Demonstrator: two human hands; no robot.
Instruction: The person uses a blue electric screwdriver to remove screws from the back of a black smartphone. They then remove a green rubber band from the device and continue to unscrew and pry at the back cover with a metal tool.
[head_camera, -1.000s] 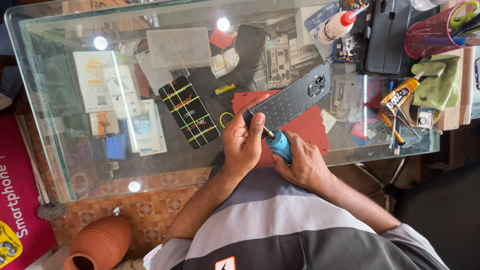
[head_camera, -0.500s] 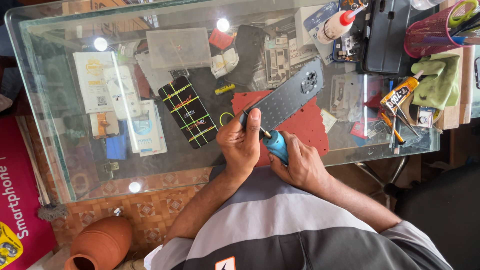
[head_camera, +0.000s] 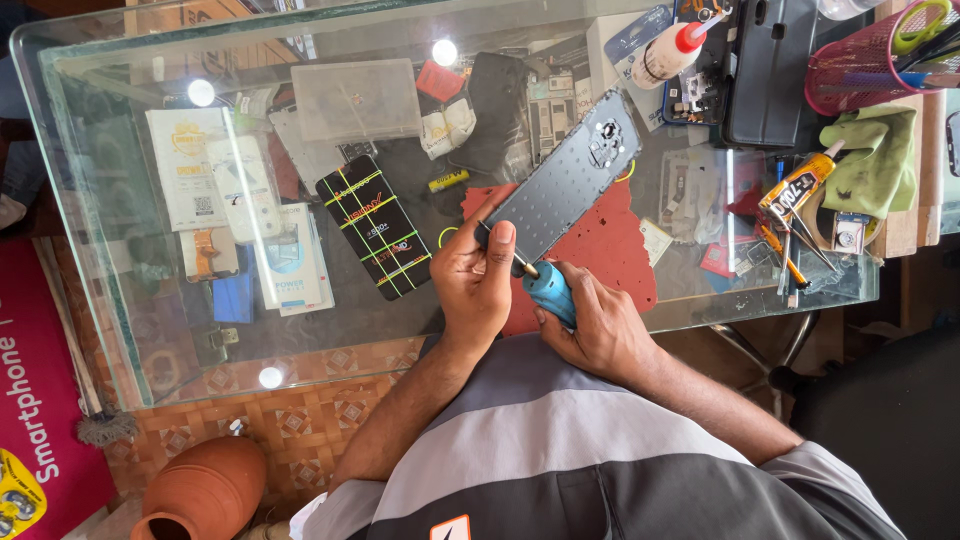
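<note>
The left hand (head_camera: 475, 280) has its fingers closed on the near end of a phone (head_camera: 565, 185), thumb on top and the rest wrapped under the edge, so the phone slants up and away from the fingers with its camera ring at the far end. The right hand (head_camera: 600, 325) is wrapped around a blue screwdriver (head_camera: 550, 293); its tip meets the phone's near edge right beside the left thumb. Both grips look firm.

The phone looks light, thin and stiff, and I would guess its dark back is smooth and a bit slippery. Pinching it by the long edges near the end, as the left fingers do, seems the safest hold; the camera end and flat faces look like the parts to keep pressure off. The screwdriver's fat handle should sit easily in a palm.

Under the phone, just beyond the fingers, a red mat (head_camera: 610, 250) lies on the glass counter (head_camera: 300, 330). Well off to the right of the right fingers stands a pink mesh basket (head_camera: 850, 75) with pens or tool handles poking out, what exactly I cannot tell. A clear lidded box (head_camera: 355, 100) sits far beyond the left fingers; its contents are too faint to make out. A glue tube (head_camera: 795, 190) and a white bottle (head_camera: 668, 55) with a red cap lie out past the right hand.
</note>
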